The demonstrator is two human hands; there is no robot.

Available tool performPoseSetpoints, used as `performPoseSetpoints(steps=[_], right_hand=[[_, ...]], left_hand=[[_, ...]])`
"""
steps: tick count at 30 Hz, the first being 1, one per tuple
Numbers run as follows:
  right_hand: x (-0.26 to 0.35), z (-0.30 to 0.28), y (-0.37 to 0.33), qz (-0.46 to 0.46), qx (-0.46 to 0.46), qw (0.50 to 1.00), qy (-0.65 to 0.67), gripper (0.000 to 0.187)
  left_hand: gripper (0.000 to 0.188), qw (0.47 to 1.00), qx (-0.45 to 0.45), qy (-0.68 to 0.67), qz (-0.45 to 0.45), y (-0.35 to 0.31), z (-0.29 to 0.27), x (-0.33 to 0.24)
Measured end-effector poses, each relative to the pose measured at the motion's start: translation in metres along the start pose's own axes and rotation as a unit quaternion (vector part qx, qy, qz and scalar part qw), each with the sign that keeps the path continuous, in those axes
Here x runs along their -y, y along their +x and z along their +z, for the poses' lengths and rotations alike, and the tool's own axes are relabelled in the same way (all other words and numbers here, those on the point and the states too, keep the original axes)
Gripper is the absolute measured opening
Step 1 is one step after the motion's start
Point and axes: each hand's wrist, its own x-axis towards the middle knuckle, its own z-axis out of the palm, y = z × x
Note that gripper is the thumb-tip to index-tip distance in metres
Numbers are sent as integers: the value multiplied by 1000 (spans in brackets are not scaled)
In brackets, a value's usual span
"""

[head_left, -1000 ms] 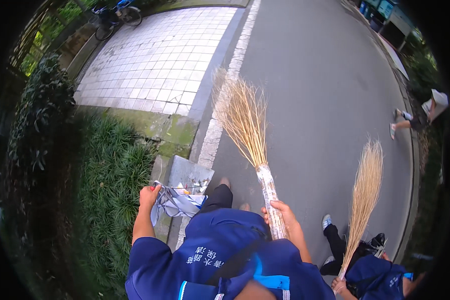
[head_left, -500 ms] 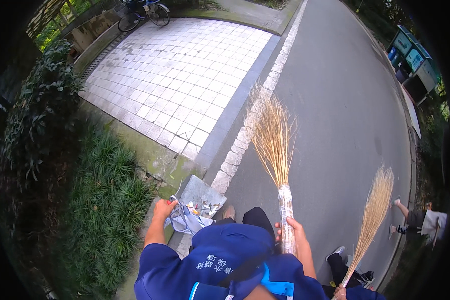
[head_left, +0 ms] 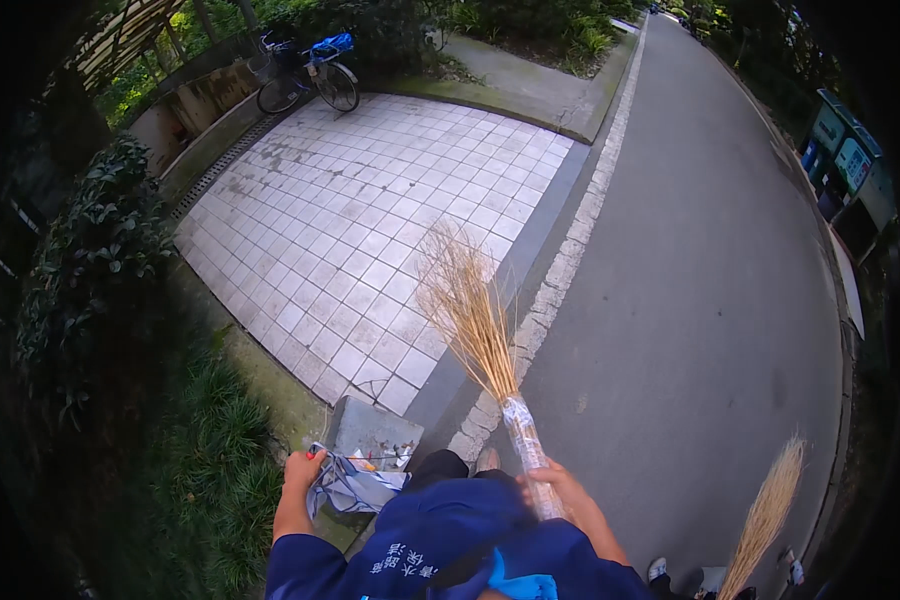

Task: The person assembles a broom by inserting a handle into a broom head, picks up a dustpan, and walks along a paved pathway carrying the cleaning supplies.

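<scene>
My left hand (head_left: 298,478) is closed at the side of a grey metal dustpan (head_left: 365,425) and appears to grip its handle, which is mostly hidden. A thin dark red rod runs out from the fingers across the pan. Over the pan's near part hangs a crumpled grey-white bag (head_left: 355,488), and small scraps of litter lie in the pan. My right hand (head_left: 555,488) wraps round the taped handle of a twig broom (head_left: 475,335). Its bristles fan upward and to the left, over the edge of the tiled paving.
White tiled paving (head_left: 370,220) lies ahead, with a parked bicycle (head_left: 310,80) at its far end. An asphalt road (head_left: 670,250) runs along the right. Grass and shrubs (head_left: 110,230) border the left. Another person's broom (head_left: 765,515) stands at the lower right; a green bin shelter (head_left: 850,160) is across the road.
The view has tilted up, so the scene sits lower. My right hand's broom has swung left from the road toward the tiles. The other person's broom has sunk toward the lower edge.
</scene>
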Motion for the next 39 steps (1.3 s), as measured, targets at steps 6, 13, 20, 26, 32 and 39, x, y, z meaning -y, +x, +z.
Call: performPoseSetpoints(steps=[6, 13, 20, 26, 32, 39], right_hand=[[137, 24, 115, 20, 55, 998, -31, 52], [270, 53, 281, 42, 19, 998, 39, 41], [413, 65, 368, 7, -54, 994, 97, 36], [536, 73, 465, -48, -114, 982, 146, 45], [681, 102, 566, -51, -61, 994, -78, 63], [835, 159, 655, -68, -54, 988, -126, 93]], left_hand=[[50, 998, -52, -16, -29, 97, -24, -92], [56, 991, 65, -68, -94, 258, -22, -196], [62, 987, 112, -19, -111, 415, -49, -318], [63, 986, 119, -2, -119, 538, -53, -424], [57, 990, 89, 0, -108, 645, -94, -519], [52, 993, 30, -31, -109, 750, -134, -605]])
